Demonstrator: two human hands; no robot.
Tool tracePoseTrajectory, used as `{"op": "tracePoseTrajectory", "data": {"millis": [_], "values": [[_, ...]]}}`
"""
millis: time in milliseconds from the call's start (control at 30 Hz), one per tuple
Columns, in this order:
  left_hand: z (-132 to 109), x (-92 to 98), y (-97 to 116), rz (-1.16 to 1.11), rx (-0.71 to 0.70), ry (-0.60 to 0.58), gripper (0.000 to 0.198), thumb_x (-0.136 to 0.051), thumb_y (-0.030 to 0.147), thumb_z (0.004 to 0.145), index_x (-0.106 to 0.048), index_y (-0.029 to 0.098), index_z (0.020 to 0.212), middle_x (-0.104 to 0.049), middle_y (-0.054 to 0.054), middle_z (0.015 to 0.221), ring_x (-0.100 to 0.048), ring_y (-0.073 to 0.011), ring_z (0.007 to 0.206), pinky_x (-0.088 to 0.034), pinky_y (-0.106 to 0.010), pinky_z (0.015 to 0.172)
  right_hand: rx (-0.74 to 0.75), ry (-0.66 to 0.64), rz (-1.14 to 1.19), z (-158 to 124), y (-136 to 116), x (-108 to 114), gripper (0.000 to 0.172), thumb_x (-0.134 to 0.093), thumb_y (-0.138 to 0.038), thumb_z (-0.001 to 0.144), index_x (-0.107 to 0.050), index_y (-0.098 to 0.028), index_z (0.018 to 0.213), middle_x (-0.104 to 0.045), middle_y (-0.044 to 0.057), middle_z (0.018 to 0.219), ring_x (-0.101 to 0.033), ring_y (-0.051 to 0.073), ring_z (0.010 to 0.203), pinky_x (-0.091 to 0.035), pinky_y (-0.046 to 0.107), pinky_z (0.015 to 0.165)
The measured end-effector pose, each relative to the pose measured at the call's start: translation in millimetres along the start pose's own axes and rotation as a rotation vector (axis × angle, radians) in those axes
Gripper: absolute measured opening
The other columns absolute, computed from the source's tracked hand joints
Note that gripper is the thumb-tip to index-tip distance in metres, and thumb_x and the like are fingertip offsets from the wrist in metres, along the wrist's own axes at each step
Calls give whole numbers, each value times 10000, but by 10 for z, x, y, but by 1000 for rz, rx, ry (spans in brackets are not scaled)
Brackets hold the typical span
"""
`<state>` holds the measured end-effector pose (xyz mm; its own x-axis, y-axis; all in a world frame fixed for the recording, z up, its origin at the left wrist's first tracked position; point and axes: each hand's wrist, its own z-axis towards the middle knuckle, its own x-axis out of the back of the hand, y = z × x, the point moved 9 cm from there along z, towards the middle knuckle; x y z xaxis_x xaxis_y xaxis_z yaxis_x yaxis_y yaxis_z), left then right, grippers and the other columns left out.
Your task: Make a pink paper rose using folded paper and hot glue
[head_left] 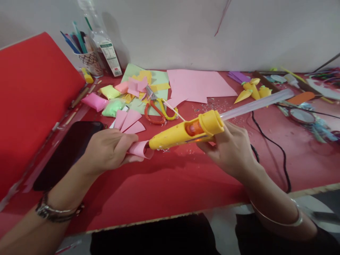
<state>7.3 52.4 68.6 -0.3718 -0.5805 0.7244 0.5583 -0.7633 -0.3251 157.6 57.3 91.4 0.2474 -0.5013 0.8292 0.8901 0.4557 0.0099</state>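
A yellow hot glue gun (172, 136) is gripped in my right hand (231, 148), with a long clear glue stick (257, 103) jutting from its back end. Its nozzle meets the open end of a rolled pink paper cone (139, 148). My left hand (108, 150) pinches that cone between thumb and fingers, so its narrow end is hidden. Just beyond my left hand lie several flat pink paper pieces (130, 120). Scissors (159, 109) with red and yellow handles rest on the red table behind the glue gun.
A dark phone (70, 152) lies left of my left hand. Behind are clay packets (97, 101), a bottle (107, 53), a pen cup (90, 62) and pink paper sheets (196, 83). Yellow paper cones (251, 90) lie at the back right. A black cord (273, 141) crosses the right side.
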Motion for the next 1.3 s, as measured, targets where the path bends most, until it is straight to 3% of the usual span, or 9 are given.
{"op": "tracePoseTrajectory", "data": {"millis": [300, 633, 1100, 1300], "values": [[-12, 3, -27, 2, 19, 12, 361, -278, 471, 867, -448, 174, 750, -514, 29, 447, -472, -103, 392, -372, -201, 408, -4, -5, 12, -4, 9, -5, 100, -444, -193, 720, -526, -169, 773, -569, 10, 645, -457, 97, 492, -231, 207, 410], [3, 11, -21, -32, 7, 11, 199, -363, 311, 876, -432, 165, 758, -516, 8, 458, -467, -116, 408, -367, -201, 414, -15, -48, 22, 3, 6, -30, 101, -433, -180, 712, -520, -172, 764, -561, 10, 619, -457, 103, 488, -238, 207, 411], [-13, 1, -44, -73, 13, 15, 312, -277, 426, 881, -423, 184, 749, -523, 21, 487, -460, -101, 434, -385, -200, 414, -71, -106, 32, 4, 59, -82, 178, -423, -176, 682, -520, -175, 831, -540, -1, 597, -445, 100, 470, -218, 202, 407], [-35, -9, -37, -80, 10, 13, 251, -323, 374, 885, -418, 187, 747, -532, 24, 512, -471, -101, 463, -403, -208, 439, -101, -135, 52, 10, 86, -101, 155, -416, -181, 673, -504, -183, 801, -524, -9, 584, -423, 94, 450, -215, 201, 413]]}}
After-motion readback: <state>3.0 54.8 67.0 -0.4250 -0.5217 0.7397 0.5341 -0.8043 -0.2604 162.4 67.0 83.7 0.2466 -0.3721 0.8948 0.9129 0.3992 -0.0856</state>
